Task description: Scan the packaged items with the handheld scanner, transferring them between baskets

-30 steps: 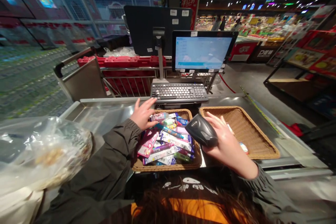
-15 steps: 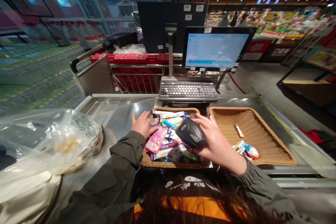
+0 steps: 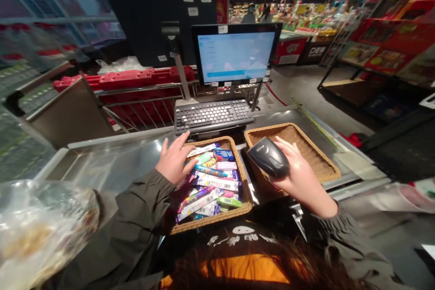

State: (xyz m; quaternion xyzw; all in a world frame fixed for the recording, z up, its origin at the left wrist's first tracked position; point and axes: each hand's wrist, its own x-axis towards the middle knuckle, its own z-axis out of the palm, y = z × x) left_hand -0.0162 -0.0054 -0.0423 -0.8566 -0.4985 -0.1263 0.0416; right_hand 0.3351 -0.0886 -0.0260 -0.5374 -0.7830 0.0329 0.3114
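Note:
My left hand (image 3: 174, 159) reaches over the left rim of a wicker basket, fingers spread apart, with no object visible in its grasp. Inside that basket (image 3: 247, 206) lies a jumble of small packets and sticks, among them a blue tube-like piece (image 3: 210, 171), a white-and-purple stick packet (image 3: 217, 183) and a green piece (image 3: 229, 201). My right hand (image 3: 297, 174) is wrapped around a black barcode scanner (image 3: 269, 157), held tilted above the near left part of a second wicker basket (image 3: 306, 145). Hand and scanner hide part of that basket's inside.
A keyboard (image 3: 214, 115) and a lit monitor (image 3: 236, 56) stand behind the baskets. Clear plastic bags (image 3: 44, 231) lie at the left on the metal counter (image 3: 132, 158). A metal trolley (image 3: 68, 118) with red crates is beyond the counter.
My right hand has carried the scanner rightward, from over the left basket to the right one. The pink packet near my left hand no longer shows. The view has turned to the right.

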